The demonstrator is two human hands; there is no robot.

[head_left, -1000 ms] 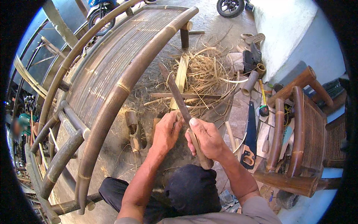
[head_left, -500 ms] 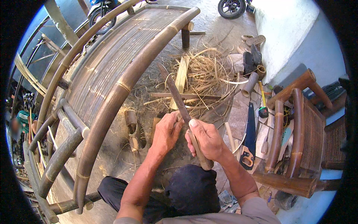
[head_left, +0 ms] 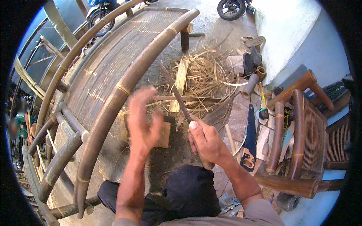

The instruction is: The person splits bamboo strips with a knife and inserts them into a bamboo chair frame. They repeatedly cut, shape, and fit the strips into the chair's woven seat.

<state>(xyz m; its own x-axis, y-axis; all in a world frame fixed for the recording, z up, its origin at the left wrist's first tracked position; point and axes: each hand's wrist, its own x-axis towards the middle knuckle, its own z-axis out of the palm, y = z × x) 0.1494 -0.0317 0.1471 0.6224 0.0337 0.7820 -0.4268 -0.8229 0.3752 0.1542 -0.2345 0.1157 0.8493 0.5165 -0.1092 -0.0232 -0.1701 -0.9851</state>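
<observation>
Hands apart, gripping a long knife [head_left: 180,98] by its handle in the closed right hand [head_left: 207,141], middle of the scene, blade slanting away toward the far left. Holding the left hand [head_left: 140,126] open, fingers spread and blurred, near a pale wood block [head_left: 163,136] and apart from the knife. Farther off on the floor [head_left: 209,22], a heap of curled shavings [head_left: 205,75] beside a pale flat strip [head_left: 181,79]. To the left, a long slatted bamboo seat [head_left: 109,64]. To the right, a dark-blue saw [head_left: 250,132], a tape measure [head_left: 263,113] and a brown bamboo chair [head_left: 298,135].
</observation>
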